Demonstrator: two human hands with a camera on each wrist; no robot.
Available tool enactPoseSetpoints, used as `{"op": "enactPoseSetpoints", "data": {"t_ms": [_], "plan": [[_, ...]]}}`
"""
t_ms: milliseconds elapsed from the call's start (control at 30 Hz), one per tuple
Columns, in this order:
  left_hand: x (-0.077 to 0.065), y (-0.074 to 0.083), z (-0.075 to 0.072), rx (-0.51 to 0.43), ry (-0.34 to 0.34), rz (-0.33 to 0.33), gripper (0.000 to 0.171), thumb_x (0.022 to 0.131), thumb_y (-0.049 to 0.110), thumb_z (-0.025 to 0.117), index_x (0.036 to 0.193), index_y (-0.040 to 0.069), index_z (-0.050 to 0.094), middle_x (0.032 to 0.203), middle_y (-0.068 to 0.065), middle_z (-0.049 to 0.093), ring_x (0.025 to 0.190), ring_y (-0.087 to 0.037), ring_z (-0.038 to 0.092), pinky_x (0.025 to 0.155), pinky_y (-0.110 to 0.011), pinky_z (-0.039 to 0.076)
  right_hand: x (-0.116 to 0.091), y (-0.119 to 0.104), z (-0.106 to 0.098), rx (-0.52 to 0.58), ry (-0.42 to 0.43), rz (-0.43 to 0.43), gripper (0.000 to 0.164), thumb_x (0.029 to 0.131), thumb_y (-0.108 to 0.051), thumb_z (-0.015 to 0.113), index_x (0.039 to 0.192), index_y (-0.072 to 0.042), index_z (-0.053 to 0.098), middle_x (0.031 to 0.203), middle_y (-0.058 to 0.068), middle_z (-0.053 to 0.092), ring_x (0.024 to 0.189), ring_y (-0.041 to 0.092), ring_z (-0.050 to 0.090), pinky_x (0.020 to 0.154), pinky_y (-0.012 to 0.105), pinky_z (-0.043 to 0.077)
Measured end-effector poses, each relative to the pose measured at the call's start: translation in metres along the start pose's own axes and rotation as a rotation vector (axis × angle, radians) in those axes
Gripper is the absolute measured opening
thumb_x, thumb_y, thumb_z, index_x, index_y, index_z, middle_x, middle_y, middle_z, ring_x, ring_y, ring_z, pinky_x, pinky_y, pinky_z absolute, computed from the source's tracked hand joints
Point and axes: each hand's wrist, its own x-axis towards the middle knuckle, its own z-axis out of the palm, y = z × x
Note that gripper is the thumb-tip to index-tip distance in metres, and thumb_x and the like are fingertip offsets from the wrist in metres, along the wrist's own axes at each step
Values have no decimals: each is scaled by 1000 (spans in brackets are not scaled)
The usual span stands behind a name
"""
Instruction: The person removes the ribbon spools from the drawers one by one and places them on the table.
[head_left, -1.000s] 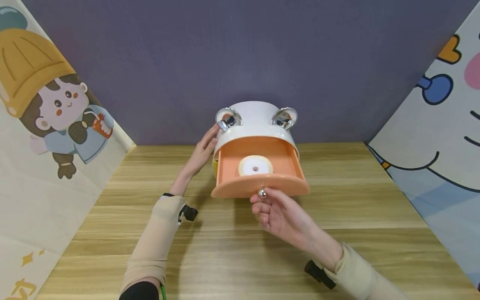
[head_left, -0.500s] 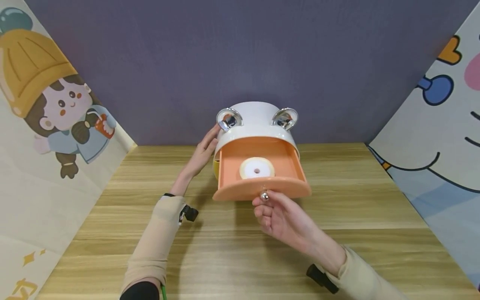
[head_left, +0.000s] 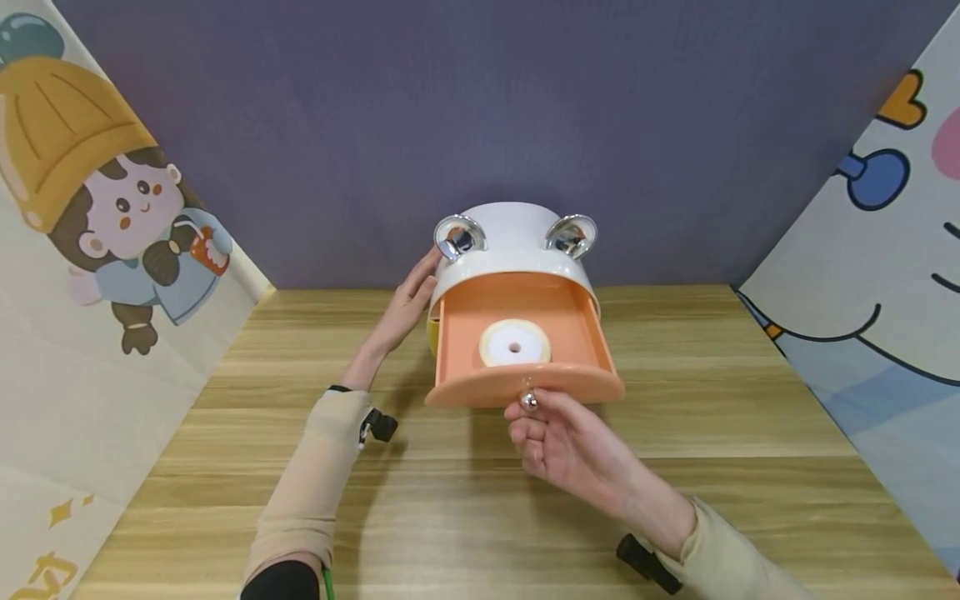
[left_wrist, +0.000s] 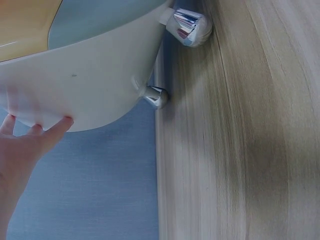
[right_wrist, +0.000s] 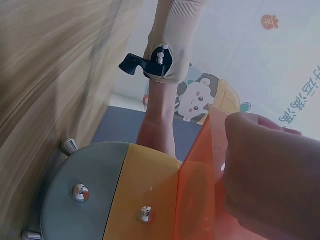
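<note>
Farther out from the white cabinet (head_left: 517,233) than in the earlier frame, the orange drawer (head_left: 465,390) has slid toward us, bringing with it its silver knob (head_left: 528,401), the right hand (head_left: 573,450) and the white disc (head_left: 495,343) inside. We see that hand's fingers pinching the knob at the front of the cabinet. The left hand (head_left: 405,310) stays at the cabinet's left side, its fingers stretched out and gripping nothing; the left wrist view shows us their tips touching the shell. We find the white disc lying in the drawer, out in front of the cabinet's mouth, its near edge hidden by the front panel. Lower on the cabinet, a yellow drawer (right_wrist: 145,185) and a grey drawer (right_wrist: 85,165) sit closed, and the cabinet itself stands on the counter (head_left: 450,517). We judge the pulling-out to be largely done, since the orange drawer juts well clear of the cabinet and the disc is exposed from above. How much travel is left we cannot tell; the knob is not yet released.
</note>
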Motion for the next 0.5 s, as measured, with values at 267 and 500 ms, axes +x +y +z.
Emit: {"op": "enactPoseSetpoints", "data": {"t_ms": [267, 500], "plan": [[4, -21, 0, -38, 6, 17, 57, 107, 41, 38, 157, 16, 29, 169, 3, 14, 156, -24, 15, 123, -50, 27, -2, 4, -3, 36, -54, -5, 48, 111, -33, 24, 116, -8, 65, 95, -4, 69, 83, 2, 61, 74, 12, 51], [6, -27, -1, -42, 9, 23, 55, 107, 39, 37, 157, 19, 30, 168, 6, 14, 155, -23, 16, 122, -50, 30, -10, 4, -3, 29, -190, 95, 55, 111, -35, 18, 123, -8, 63, 101, -3, 71, 86, 2, 62, 79, 13, 50]]}}
